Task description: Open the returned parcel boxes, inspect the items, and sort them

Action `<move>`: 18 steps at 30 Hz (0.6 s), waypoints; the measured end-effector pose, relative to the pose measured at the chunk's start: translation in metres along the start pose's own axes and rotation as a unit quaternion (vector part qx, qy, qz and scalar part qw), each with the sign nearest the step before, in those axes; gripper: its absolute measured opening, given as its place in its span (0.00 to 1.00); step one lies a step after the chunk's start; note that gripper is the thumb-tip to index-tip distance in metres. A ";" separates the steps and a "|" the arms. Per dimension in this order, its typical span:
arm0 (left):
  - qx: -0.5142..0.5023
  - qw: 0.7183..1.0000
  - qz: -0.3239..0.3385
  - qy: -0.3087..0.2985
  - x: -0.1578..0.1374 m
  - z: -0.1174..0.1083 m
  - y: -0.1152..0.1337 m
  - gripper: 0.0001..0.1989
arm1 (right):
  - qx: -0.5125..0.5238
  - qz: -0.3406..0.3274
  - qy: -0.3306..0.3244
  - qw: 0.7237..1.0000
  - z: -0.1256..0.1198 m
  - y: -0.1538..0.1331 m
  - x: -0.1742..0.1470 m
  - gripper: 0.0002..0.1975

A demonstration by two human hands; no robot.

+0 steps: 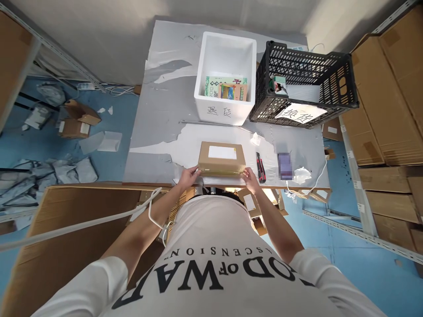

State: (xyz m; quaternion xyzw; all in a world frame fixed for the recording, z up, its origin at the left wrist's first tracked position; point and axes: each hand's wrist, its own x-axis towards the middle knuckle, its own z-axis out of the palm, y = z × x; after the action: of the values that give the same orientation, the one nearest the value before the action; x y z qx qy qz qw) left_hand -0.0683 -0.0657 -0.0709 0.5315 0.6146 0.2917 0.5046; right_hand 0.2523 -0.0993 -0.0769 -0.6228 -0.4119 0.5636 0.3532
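Observation:
A brown cardboard box with a white label lies at the front of the table, yellowish tape along its near side. My left hand grips its near left corner, and my right hand grips the near right corner. Both sets of fingers are closed on the carton, with the tips partly hidden. Just right of the box lies a red and black utility knife. Beyond it rests a phone-like purple device, its screen blurred, with a white cable at its lower end.
Behind the box stand a white foam bin holding packages and a black plastic crate with a paper sign. Crumpled paper lies near the table's right front edge. A large open carton is at lower left; shelves of boxes line the right.

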 end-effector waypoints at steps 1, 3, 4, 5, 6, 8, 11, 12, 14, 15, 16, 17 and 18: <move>0.030 0.999 0.011 0.014 0.003 -0.002 0.008 0.25 | -0.023 -0.010 0.017 1.000 -0.002 -0.008 0.001 0.17; 0.105 0.993 0.019 0.047 0.010 -0.006 0.024 0.25 | -0.093 -0.022 0.056 0.994 -0.006 -0.023 0.006 0.19; 0.137 0.989 0.017 0.060 0.015 -0.007 0.032 0.25 | -0.131 -0.024 0.070 0.989 -0.008 -0.029 0.009 0.20; 0.160 0.985 0.015 0.067 0.019 -0.007 0.039 0.26 | -0.163 -0.022 0.077 0.983 -0.009 -0.034 0.011 0.21; 0.172 0.983 0.015 0.067 0.022 -0.006 0.045 0.27 | -0.186 -0.020 0.077 0.979 -0.009 -0.038 0.014 0.21; 0.177 0.982 0.016 0.062 0.028 -0.005 0.052 0.28 | -0.209 -0.021 0.073 0.975 -0.009 -0.042 0.018 0.22; 0.177 0.982 0.019 0.064 0.032 -0.004 0.053 0.28 | -0.210 -0.025 0.076 0.974 -0.009 -0.041 0.021 0.22; 0.179 0.982 0.020 0.063 0.032 -0.004 0.053 0.28 | -0.207 -0.024 0.078 0.975 -0.009 -0.040 0.021 0.22; 0.182 0.981 0.023 0.058 0.032 -0.005 0.049 0.28 | -0.198 -0.023 0.084 0.976 -0.009 -0.037 0.021 0.22; 0.182 0.981 0.023 0.057 0.031 -0.005 0.047 0.28 | -0.191 -0.024 0.085 0.978 -0.009 -0.035 0.020 0.22; 0.180 0.982 0.021 0.058 0.030 -0.005 0.044 0.28 | -0.181 -0.024 0.086 0.979 -0.009 -0.032 0.020 0.22; 0.175 0.983 0.018 0.060 0.029 -0.005 0.040 0.28 | -0.168 -0.024 0.086 0.982 -0.009 -0.029 0.019 0.22; 0.163 0.984 0.015 0.064 0.029 -0.004 0.036 0.28 | -0.156 -0.025 0.081 0.984 -0.009 -0.026 0.018 0.22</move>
State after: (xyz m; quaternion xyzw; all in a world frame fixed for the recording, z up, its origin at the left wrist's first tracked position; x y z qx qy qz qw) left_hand -0.0573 -0.0283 -0.0463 0.5963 0.6768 0.2286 0.3662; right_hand 0.2589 -0.0718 -0.0602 -0.7035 -0.4798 0.4311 0.2983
